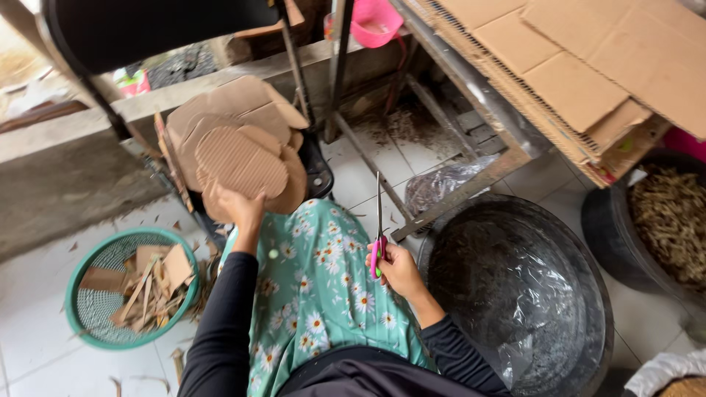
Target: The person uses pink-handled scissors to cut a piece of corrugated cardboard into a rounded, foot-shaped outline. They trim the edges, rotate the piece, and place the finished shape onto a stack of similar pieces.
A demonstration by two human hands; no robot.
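The left hand (239, 206) held a cut piece of corrugated cardboard (241, 163), fingers closed on its lower edge, just in front of a pile of cardboard pieces (235, 114) on a black chair (318, 173). The right hand (397, 268) gripped scissors with pink handles (379, 239), blades shut and pointing up, above the knee in the floral cloth (316, 287).

The raised points could prick the leg or the other hand if the grip slipped — my judgement only. The pile looked loose and could slide off.

A green basket (77, 272) on the floor held cardboard scraps. A big black tub (588, 294) was lined with clear plastic — nothing else visible inside. Another tub (610, 228) held dry brownish material.
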